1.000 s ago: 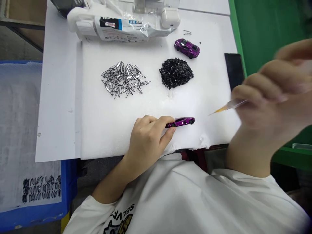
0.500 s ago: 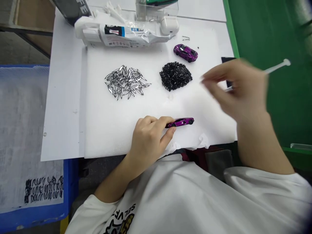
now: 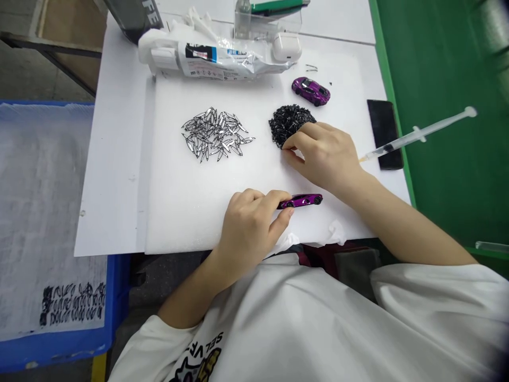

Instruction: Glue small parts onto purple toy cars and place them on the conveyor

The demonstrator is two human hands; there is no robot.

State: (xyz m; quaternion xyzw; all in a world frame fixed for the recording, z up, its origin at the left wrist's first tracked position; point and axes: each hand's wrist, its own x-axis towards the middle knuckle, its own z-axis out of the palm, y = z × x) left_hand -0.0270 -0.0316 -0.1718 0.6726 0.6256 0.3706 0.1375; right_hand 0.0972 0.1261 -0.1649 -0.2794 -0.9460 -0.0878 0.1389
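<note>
My left hand (image 3: 254, 220) pinches one end of a purple toy car (image 3: 304, 200) between thumb and fingers, low over the white board (image 3: 178, 207). My right hand (image 3: 322, 151) is at the near edge of a heap of small black parts (image 3: 290, 119). Its thumb and index finger are brought together there; whether a part is between them is hidden. A second purple toy car (image 3: 310, 91) rests just beyond the heap. To the left lies a loose pile of thin, pointed silvery-black pieces (image 3: 217, 135).
A syringe (image 3: 417, 135) lies across a black phone (image 3: 384, 132) at the right edge. Along the back are a white tube (image 3: 218, 58), a white earbud case (image 3: 287, 46) and a clear box (image 3: 268, 24). A blue bin (image 3: 115, 297) stands at lower left.
My right hand has swung left and down from beside the syringe to the black heap. My left hand keeps its hold on the toy car. The whole view has shifted slightly.
</note>
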